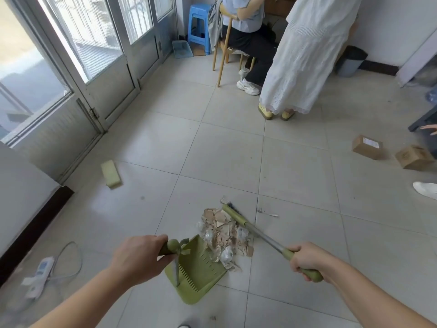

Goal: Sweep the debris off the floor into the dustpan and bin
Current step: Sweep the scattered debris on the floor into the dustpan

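Green dustpan [196, 278] gripped by the left hand [139, 256], broom [260, 235] by the right hand [307, 259], debris [224, 230] between them; box label [370, 142] blurred.

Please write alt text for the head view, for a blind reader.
The left hand holds a green plastic dustpan by its handle and the right hand grips a green broom with a metal shaft, whose head lies against a pile of torn cardboard and clear plastic scraps at the dustpan's mouth.

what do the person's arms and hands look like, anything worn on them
The left hand and right hand are bare: no gloves, rings or watch show. Both forearms are bare too, with no sleeve in view down to the picture's lower edge. No bands or markings are visible.
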Motion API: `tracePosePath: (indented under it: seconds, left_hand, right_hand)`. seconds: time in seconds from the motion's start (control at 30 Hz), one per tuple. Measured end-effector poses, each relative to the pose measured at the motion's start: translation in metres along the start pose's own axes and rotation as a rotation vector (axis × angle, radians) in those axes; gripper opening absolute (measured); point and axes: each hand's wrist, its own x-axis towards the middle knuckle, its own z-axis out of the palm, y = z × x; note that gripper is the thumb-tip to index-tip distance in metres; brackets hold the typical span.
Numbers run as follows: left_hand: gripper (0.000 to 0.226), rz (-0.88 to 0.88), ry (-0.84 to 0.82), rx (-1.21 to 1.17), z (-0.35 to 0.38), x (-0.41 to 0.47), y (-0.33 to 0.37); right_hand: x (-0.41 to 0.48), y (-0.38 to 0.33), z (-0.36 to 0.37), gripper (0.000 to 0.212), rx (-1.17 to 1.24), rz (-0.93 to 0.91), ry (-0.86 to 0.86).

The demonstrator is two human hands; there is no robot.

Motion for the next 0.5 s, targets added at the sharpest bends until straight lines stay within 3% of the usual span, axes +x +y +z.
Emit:
tracePosePath:
  seconds: [0.23, 0.5]
  left_hand:
    - [0.042, -0.002, 0.002, -0.027, 0.009, -0.006, -0.007]
    - [0.045, -0.077, 0.126, -0.037, 0.016, -0.021, -0.008]
  right_hand:
    - [-0.022, -0.009, -0.006, 0.044, 0.005, -0.025, 0.031]
    - [0.013, -0.019, 0.002, 0.028, -0.073, -0.020, 0.119]
